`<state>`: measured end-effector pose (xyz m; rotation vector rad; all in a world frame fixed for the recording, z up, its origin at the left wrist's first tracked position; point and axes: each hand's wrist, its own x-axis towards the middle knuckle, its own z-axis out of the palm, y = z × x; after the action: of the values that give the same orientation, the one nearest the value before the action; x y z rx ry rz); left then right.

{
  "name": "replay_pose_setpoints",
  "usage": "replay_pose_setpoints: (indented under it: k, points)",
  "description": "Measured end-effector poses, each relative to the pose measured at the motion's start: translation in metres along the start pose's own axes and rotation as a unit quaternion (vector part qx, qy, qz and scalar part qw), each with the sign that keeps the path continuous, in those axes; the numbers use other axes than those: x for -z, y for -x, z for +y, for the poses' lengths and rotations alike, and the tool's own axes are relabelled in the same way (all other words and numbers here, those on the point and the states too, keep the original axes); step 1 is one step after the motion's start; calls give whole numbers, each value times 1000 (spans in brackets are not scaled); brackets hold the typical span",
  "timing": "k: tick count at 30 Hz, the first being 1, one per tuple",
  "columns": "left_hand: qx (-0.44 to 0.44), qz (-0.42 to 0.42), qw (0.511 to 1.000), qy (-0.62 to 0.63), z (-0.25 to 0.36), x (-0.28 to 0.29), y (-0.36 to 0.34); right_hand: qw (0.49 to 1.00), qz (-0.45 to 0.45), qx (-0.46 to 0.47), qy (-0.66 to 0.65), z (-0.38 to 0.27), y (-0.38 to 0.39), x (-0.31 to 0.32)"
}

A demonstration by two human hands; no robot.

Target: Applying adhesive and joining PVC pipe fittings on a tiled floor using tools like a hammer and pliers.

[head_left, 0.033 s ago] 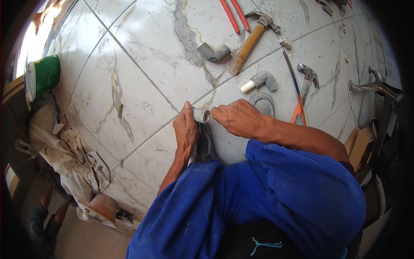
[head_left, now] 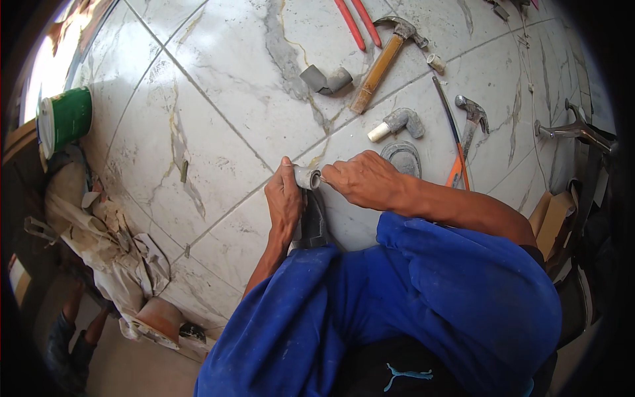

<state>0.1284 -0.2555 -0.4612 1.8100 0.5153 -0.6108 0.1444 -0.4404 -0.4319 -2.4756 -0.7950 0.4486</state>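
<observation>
My left hand (head_left: 286, 195) is closed round a short, pale grey pipe fitting (head_left: 302, 173), its round open end facing right. My right hand (head_left: 357, 178) is closed at that end, pinching something small and thin that I cannot make out. A dark grey piece (head_left: 309, 225) lies below the fitting, partly hidden by my left hand. Beyond my right hand are a grey elbow fitting with a white stub (head_left: 405, 122) and an oval grey object (head_left: 401, 157). A darker elbow (head_left: 337, 81) lies further away.
Claw hammers (head_left: 376, 76) (head_left: 473, 116), red handles (head_left: 350, 25), long tools (head_left: 453, 165) and a metal piece (head_left: 575, 132) lie on the tiled floor. A green bucket (head_left: 69, 120) and crumpled sacking (head_left: 92, 238) are at left, with another person's limbs (head_left: 69, 317) at lower left.
My hands and the fitting are almost where they were, with only a very slight shift at the fingertips. The whole view has moved very slightly.
</observation>
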Motion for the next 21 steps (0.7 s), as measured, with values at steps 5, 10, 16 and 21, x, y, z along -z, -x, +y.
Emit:
replay_pose_setpoints:
  k: [5, 10, 16, 21]
  points:
    - [81, -33, 993, 85, 9, 5, -1, 996, 3, 47, -72, 6, -10, -2]
    - [75, -43, 992, 91, 6, 4, -5, 986, 20, 72, -148, 17, -13, -5]
    - [87, -32, 987, 128, 5, 2, -4, 996, 13, 50, -79, 5, -11, -3]
    - [20, -4, 999, 29, -7, 2, -5, 999, -36, -32, -7, -22, -12, -1]
